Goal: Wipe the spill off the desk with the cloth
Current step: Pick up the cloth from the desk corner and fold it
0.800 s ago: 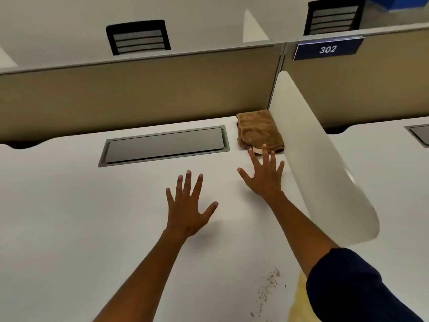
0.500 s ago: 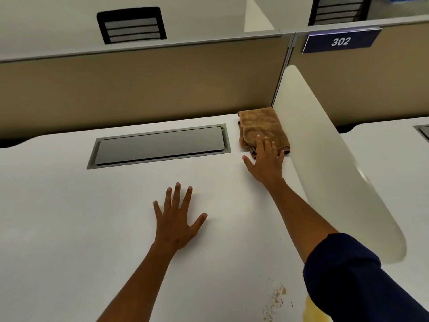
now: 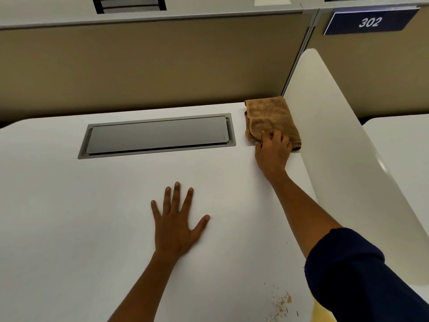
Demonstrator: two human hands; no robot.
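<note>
The cloth [image 3: 270, 119] lies folded in the desk's [image 3: 69, 228] far corner at one o'clock, against the divider [image 3: 336, 147]. The right hand [image 3: 273, 151] rests on its near edge, fingers curled into the fabric — gripping it. The left hand [image 3: 177, 225] lies flat, fingers spread, holding nothing. The spill [image 3: 282, 303] — brown specks — sits at five o'clock.
</note>
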